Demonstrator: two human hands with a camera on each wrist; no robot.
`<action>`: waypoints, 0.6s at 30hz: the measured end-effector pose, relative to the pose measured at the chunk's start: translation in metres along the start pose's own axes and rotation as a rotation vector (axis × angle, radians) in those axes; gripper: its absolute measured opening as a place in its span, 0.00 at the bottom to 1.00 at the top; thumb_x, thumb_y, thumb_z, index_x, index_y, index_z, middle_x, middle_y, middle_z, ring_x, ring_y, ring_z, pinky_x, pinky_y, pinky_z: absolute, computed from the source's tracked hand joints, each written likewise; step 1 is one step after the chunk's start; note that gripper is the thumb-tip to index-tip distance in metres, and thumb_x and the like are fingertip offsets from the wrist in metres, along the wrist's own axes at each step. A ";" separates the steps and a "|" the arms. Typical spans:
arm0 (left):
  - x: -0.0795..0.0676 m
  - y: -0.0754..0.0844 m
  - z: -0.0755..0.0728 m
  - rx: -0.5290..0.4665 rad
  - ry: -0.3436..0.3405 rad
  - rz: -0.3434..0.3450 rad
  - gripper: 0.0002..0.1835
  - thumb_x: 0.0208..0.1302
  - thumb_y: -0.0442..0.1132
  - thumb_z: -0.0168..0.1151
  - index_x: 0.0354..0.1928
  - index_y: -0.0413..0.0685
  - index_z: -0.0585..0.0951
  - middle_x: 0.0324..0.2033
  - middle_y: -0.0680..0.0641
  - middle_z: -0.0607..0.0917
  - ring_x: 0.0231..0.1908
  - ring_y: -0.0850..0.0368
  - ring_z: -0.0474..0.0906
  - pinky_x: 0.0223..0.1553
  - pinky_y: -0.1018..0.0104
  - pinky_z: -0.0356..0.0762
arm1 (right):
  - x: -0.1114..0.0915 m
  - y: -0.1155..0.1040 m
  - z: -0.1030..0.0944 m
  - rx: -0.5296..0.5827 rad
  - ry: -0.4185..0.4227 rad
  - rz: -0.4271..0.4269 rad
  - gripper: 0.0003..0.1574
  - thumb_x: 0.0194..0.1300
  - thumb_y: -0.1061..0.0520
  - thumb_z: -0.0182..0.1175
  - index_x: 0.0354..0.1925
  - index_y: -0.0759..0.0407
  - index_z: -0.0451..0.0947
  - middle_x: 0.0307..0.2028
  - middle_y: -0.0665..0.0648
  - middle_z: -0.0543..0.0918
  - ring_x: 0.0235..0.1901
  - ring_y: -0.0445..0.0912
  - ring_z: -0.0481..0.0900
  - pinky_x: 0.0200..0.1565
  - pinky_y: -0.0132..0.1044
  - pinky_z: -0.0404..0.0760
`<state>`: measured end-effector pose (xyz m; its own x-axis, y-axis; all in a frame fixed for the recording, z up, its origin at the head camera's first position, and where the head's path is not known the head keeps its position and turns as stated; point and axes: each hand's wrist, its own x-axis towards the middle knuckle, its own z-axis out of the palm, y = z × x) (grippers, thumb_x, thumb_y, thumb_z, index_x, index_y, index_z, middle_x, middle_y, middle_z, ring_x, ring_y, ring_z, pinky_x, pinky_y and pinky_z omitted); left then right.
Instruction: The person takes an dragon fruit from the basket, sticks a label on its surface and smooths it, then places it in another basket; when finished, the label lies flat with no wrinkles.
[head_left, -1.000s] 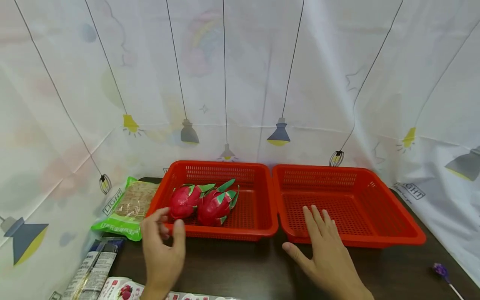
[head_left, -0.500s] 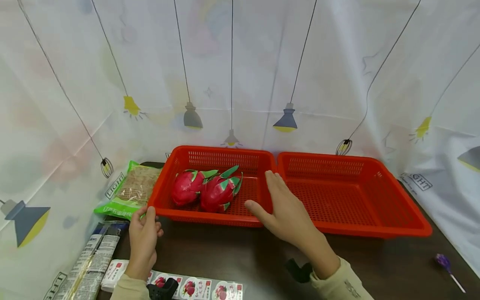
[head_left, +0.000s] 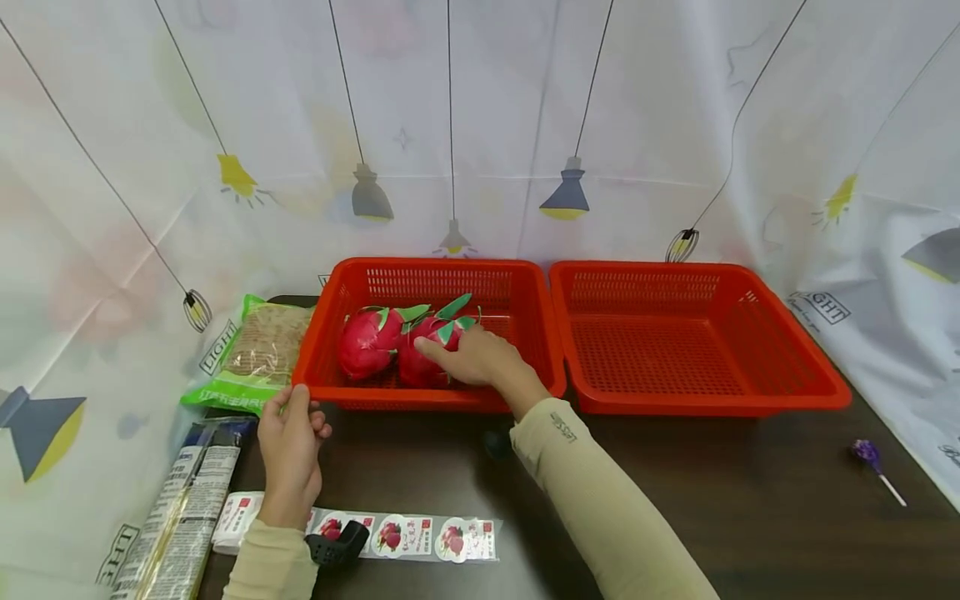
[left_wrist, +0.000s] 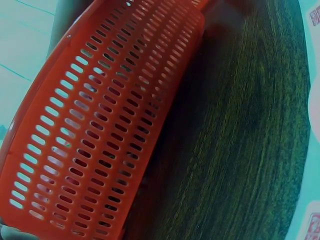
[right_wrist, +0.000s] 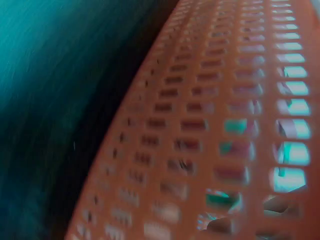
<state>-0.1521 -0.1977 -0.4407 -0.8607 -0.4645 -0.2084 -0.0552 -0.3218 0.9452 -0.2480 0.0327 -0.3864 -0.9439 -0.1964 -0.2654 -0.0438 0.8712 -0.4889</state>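
Two red dragon fruits with green leafy tips lie in the left red plastic basket (head_left: 420, 402), the left fruit (head_left: 367, 343) beside the right fruit (head_left: 422, 364). My right hand (head_left: 480, 358) reaches over the basket's front rim onto the right fruit, thumb across its front; the other fingers are hidden, so I cannot tell whether they curl round it. My left hand (head_left: 288, 442) holds the basket's front left corner, thumb on the rim. In the left wrist view the slotted basket wall (left_wrist: 100, 120) fills the left half. The right wrist view shows the slotted wall (right_wrist: 200, 125), blurred.
A second red basket (head_left: 675, 404) stands right of the first. Left are a green-edged bag (head_left: 266, 350) of brown contents and a silver and blue packet (head_left: 187, 508). A strip of dragon fruit stickers (head_left: 405, 536) lies in front; a purple lollipop (head_left: 867, 454) lies at right.
My right hand has moved left from the right basket's front to the right dragon fruit. My left hand has come down to the left basket's front corner. The head view has tilted down.
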 end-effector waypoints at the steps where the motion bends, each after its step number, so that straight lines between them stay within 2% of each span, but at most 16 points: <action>1: 0.000 0.000 0.000 -0.008 0.002 -0.002 0.10 0.78 0.46 0.52 0.52 0.55 0.64 0.31 0.54 0.75 0.23 0.65 0.67 0.26 0.76 0.73 | 0.003 -0.003 0.002 0.005 -0.012 0.016 0.49 0.63 0.18 0.49 0.58 0.56 0.74 0.48 0.57 0.82 0.48 0.52 0.78 0.46 0.46 0.83; 3: 0.001 0.000 0.002 -0.021 0.006 -0.005 0.09 0.78 0.45 0.52 0.52 0.55 0.64 0.31 0.54 0.75 0.23 0.65 0.67 0.26 0.76 0.73 | 0.009 -0.007 0.006 0.031 -0.033 0.049 0.57 0.62 0.17 0.48 0.65 0.60 0.70 0.59 0.62 0.78 0.57 0.57 0.76 0.56 0.53 0.81; 5: 0.001 0.000 0.003 -0.024 0.012 -0.003 0.09 0.78 0.45 0.51 0.51 0.55 0.65 0.32 0.54 0.75 0.23 0.65 0.67 0.27 0.76 0.73 | 0.015 -0.012 0.009 0.051 -0.034 0.075 0.66 0.60 0.16 0.49 0.74 0.64 0.58 0.71 0.66 0.68 0.67 0.62 0.69 0.66 0.58 0.74; 8: 0.002 0.001 0.006 -0.016 0.013 0.000 0.08 0.78 0.45 0.51 0.51 0.56 0.65 0.32 0.53 0.75 0.23 0.65 0.68 0.27 0.77 0.74 | 0.023 -0.016 0.014 0.067 -0.032 0.129 0.78 0.57 0.15 0.51 0.79 0.69 0.41 0.79 0.70 0.51 0.75 0.67 0.57 0.72 0.62 0.65; 9: 0.002 0.001 0.007 -0.010 0.010 0.001 0.08 0.78 0.45 0.51 0.51 0.56 0.65 0.32 0.53 0.75 0.23 0.65 0.68 0.28 0.77 0.74 | 0.025 -0.017 0.016 0.067 -0.027 0.143 0.80 0.56 0.14 0.52 0.79 0.69 0.39 0.79 0.69 0.50 0.75 0.67 0.57 0.72 0.61 0.66; 12: 0.003 0.001 0.007 0.001 0.006 0.005 0.07 0.78 0.45 0.51 0.50 0.56 0.65 0.32 0.53 0.75 0.23 0.65 0.68 0.28 0.77 0.74 | 0.030 -0.017 0.020 0.065 -0.012 0.175 0.81 0.54 0.16 0.57 0.78 0.69 0.38 0.76 0.68 0.57 0.72 0.65 0.63 0.70 0.59 0.71; 16: 0.004 -0.001 0.004 -0.001 0.008 0.011 0.07 0.78 0.44 0.51 0.50 0.56 0.65 0.32 0.53 0.76 0.23 0.65 0.68 0.27 0.77 0.74 | 0.033 -0.018 0.025 0.052 0.028 0.157 0.74 0.51 0.20 0.64 0.74 0.66 0.50 0.65 0.65 0.72 0.63 0.60 0.73 0.63 0.54 0.79; 18: 0.004 -0.001 0.001 -0.005 0.012 0.010 0.07 0.78 0.44 0.51 0.50 0.55 0.65 0.32 0.54 0.76 0.23 0.65 0.68 0.28 0.76 0.74 | 0.034 -0.020 0.027 0.029 0.057 0.144 0.69 0.51 0.22 0.66 0.71 0.66 0.55 0.60 0.64 0.76 0.58 0.58 0.77 0.60 0.51 0.81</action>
<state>-0.1564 -0.1982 -0.4426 -0.8553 -0.4772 -0.2018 -0.0440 -0.3211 0.9460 -0.2703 -0.0039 -0.4079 -0.9569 -0.0438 -0.2872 0.1020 0.8750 -0.4733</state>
